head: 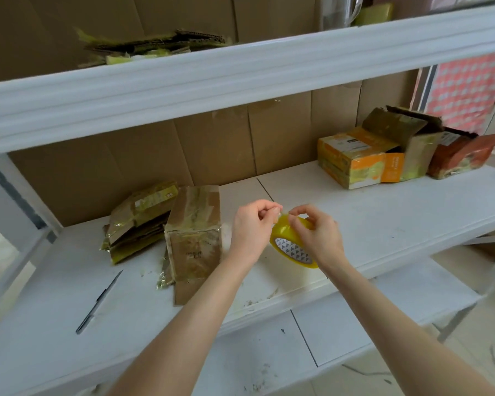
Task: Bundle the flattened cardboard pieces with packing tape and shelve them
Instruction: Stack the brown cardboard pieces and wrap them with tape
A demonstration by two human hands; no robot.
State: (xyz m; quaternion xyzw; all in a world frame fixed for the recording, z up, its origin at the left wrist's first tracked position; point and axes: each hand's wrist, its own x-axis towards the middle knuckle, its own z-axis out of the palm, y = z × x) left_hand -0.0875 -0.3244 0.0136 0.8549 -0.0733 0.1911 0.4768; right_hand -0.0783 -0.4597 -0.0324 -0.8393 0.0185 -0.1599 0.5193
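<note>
A yellow roll of packing tape [290, 247] hangs above the middle shelf [383, 218], between my two hands. My right hand [317, 232] grips the roll from above. My left hand [252, 224] pinches the tape's loose end at the roll's upper left. Just left of my hands, a flattened brown cardboard piece [193, 235] lies on the shelf, streaked with old tape. A pile of flattened cardboard pieces [139, 221] rests further left. Another flat cardboard bundle [152, 45] lies on the top shelf.
A dark pen or knife [99, 301] lies on the shelf at the left. Orange and brown boxes [383, 155] and a reddish box [455, 157] stand at the back right. Cardboard sheets line the back wall. A lower shelf [340, 332] shows below.
</note>
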